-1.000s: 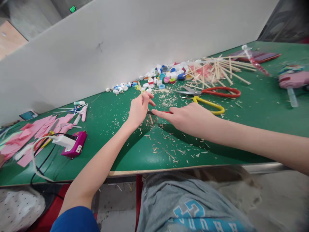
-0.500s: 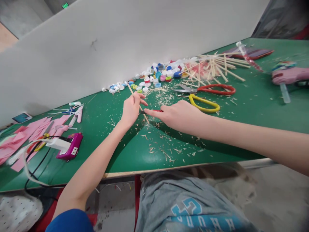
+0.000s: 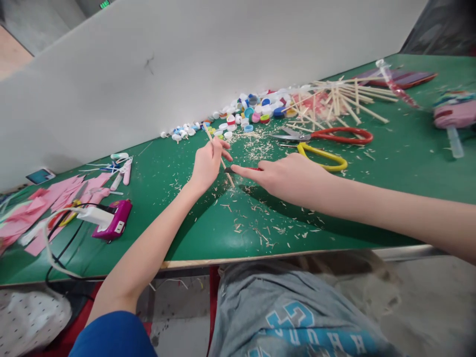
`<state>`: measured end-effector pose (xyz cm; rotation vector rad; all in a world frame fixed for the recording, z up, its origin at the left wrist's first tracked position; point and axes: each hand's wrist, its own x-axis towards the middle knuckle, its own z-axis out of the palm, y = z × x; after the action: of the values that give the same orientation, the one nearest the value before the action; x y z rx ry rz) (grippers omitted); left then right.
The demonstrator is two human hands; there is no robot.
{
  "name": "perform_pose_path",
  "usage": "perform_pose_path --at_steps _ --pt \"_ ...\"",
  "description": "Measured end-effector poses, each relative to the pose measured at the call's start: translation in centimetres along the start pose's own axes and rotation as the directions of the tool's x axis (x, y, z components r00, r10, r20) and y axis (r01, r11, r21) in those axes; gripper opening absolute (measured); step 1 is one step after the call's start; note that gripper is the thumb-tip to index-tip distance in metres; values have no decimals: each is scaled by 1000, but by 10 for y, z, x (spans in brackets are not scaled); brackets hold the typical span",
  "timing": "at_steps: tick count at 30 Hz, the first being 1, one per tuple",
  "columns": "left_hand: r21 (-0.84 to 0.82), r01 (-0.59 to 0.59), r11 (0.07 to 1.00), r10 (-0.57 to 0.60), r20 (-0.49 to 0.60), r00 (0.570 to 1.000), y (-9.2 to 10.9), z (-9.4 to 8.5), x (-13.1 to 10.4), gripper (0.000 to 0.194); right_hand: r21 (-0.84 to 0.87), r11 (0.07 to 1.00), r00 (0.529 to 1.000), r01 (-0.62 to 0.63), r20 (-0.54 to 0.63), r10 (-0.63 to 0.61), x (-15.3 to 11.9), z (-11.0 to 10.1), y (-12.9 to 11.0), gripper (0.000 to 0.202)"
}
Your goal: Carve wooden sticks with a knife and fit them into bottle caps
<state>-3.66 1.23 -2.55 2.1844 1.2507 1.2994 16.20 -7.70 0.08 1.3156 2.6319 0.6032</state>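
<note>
In left hand [image 3: 208, 161], gripped stick [image 3: 208, 131]; right hand [image 3: 288, 176] grips knife [image 3: 229, 170] near stick's lower end.

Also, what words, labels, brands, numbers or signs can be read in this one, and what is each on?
"H", probably: one letter in the blue band on the gray cloth; the rest of the band and the large blue characters above it are too folded to read surely.
Green sign: lit characters, cut off and too small to read.
Phone: screen too blurred to read.
Purple power adapter: no readable text.
</note>
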Motion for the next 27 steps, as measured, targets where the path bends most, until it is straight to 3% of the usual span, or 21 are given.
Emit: perform_pose_path --at_steps 5,10,15,21,24,27 --pt "3 -10 1000 10 -20 1000 6 3 -2 52 -1 1000 999 9 -52 -9 2 0 -2 72" --pt "27 -69 997 68 21 997 10 2 -2 51 -15 1000 999 17 -33 -18 0 -1 -4 74" --pt "12 -35 999 35 1 999 12 5 -1 50 -7 1000 1000 -6 1 6 -1 0 -4 74" --pt "-34 -11 999 12 38 999 11 6 -1 48 -4 1000 998 5 -69 -5 0 2 -4 72" --pt "-54 32 998 -31 11 999 10 6 -2 51 0 1000 999 8 -34 -8 -1 0 -4 72" --pt "-101 7 995 -4 35 999 14 10 -3 51 13 1000 1000 11 3 -11 -2 -1 -3 76"
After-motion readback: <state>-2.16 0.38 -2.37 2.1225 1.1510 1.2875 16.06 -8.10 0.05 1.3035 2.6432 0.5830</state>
